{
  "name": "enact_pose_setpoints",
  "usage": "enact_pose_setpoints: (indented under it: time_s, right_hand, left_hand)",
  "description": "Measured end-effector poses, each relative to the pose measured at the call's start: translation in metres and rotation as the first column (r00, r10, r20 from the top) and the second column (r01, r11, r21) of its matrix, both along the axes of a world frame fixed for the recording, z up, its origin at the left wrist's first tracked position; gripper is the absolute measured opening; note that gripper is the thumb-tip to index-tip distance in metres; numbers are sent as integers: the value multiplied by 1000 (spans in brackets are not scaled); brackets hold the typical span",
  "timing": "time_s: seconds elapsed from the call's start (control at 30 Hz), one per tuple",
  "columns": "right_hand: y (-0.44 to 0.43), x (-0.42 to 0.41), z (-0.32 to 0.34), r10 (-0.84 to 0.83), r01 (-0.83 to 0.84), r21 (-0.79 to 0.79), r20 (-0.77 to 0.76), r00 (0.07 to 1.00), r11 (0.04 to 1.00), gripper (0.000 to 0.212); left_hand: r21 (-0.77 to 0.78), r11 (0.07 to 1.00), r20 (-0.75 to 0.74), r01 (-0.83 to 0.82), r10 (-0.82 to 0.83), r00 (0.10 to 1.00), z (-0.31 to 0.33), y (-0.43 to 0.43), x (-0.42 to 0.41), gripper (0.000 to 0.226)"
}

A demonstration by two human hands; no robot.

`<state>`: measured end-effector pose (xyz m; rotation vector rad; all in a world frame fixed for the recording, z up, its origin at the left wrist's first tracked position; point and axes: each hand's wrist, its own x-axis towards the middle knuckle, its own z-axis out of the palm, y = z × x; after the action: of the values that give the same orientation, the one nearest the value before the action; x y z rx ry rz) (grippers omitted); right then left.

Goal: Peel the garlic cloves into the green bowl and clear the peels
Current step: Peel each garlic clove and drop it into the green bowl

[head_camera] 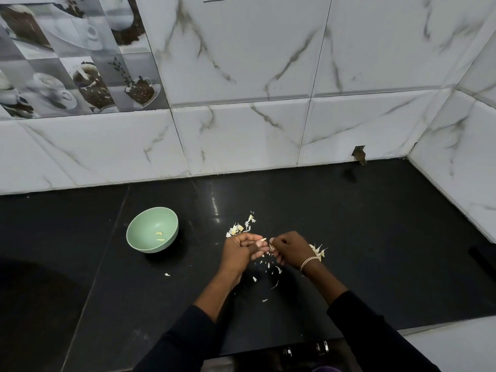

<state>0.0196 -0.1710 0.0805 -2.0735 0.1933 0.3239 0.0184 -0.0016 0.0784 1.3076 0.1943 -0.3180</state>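
Item in hand: small pale pointed garlic clove (263, 240), held between the two hands above the counter. Its long axis runs roughly left to right, tip toward the right hand. It is tiny from here, and part of that pale sliver may be a fingernail.
Left hand (243, 248): fingers curled, gripping the clove's butt end.
Right hand (291, 248): fingers curled, thumb and forefinger pinching the skin at the clove's tip. A silver chain bracelet (310, 261) sits on the wrist.
Destination: round pale-green plastic bowl (134, 227), upright on the counter, left of the left hand and slightly farther back, well apart from it. The left hand is the nearer one.
Bowl contents: two peeled yellowish cloves (160, 236) lying on the bottom.
Path to bowl: bare counter between hand and rim; I judge nothing blocks a leftward carry.
Far heap: white papery peels (240, 227), just beyond the left hand.
Right heap: white and yellowish garlic pieces (319, 249), touching or just behind the right wrist. Whether they are cloves or skins I cannot tell.
Near scatter: loose flakes of skin (268, 267) below the hands, one stray flake (167, 274) nearer the bowl.
Surface: glossy black stone counter (375, 237).
Backdrop: white marble-veined wall tiles (241, 130).
Stage, judged: peeling under way; clearing the peels not yet begun.
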Motion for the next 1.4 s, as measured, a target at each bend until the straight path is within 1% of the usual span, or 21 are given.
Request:
enact_pose_setpoints:
  time_s: [0.07,0.13,0.23,0.33,0.37,0.47,0.57,0.67,0.77,0.83,0.93,1.0,1.07,1.13,1.2,1.23,1.33,1.4]
  right_hand:
    - [0,-2,-1,-11,13,-50,31,999,999,20]
    - [0,-3,-2,-38,40,-26,60,997,999,5]
    - [0,-2,3,-64,59,57,96,993,997,11]
    - [1,-2,9,-26,-2,221,125,992,975,11]
    - [1,-1,10,-4,-30,238,143,990,971,11]
    - [0,0,11,59,-98,189,204,977,977,8]
    - [-2,1,12,129,-151,74,245,961,986,3]
    - [1,2,10,159,-153,-44,252,955,987,12]
    - [7,3,5,161,-126,-136,283,945,983,22]
    - [11,4,3,178,-122,-187,319,931,975,25]
    - [11,4,0,216,-139,-249,315,924,958,24]
    - [9,4,-4,160,-90,-225,316,935,970,24]
    - [6,4,-6,85,-36,-157,318,944,987,20]
    - [3,3,-7,78,-58,-74,308,948,996,15]
    - [4,2,-7,110,-111,-15,296,949,994,25]
    - [5,2,-7,120,-120,-16,298,947,993,27]
    - [11,8,-7,138,-125,-63,311,940,990,15]
    - [17,13,-5,146,-128,-78,297,944,989,10]
  left_hand:
    - [-10,1000,-17,-2,1,1000,0,0,0,8]
    - [-3,1000,-35,-5,5,999,-1,0,0,7]
    - [20,1000,-58,0,1,998,-3,0,0,5]
    - [57,998,-71,27,-23,997,-3,-1,0,7]
    - [65,997,-74,40,-35,997,-3,-1,0,7]
    - [73,995,-107,75,-67,992,-3,-2,1,6]
    - [61,993,-146,101,-91,985,-2,-1,1,10]
    - [26,994,-181,110,-104,978,2,-3,2,14]
    - [-37,996,-240,83,-90,967,6,-7,2,19]
    - [-97,993,-289,63,-88,953,9,-8,2,18]
    - [-162,987,-362,-7,-53,931,10,-9,3,18]
    - [-158,986,-393,-57,-10,920,8,-8,4,16]
    - [-134,988,-398,-70,11,917,5,-7,6,15]
    - [-119,991,-394,-57,5,919,2,-4,6,15]
    - [-112,993,-386,-34,-12,922,0,-3,5,13]
    - [-106,994,-382,-22,-21,924,0,-2,5,12]
    - [-92,996,-378,-8,-27,925,-3,1,5,13]
    - [-96,995,-378,-38,-1,926,-5,6,7,16]
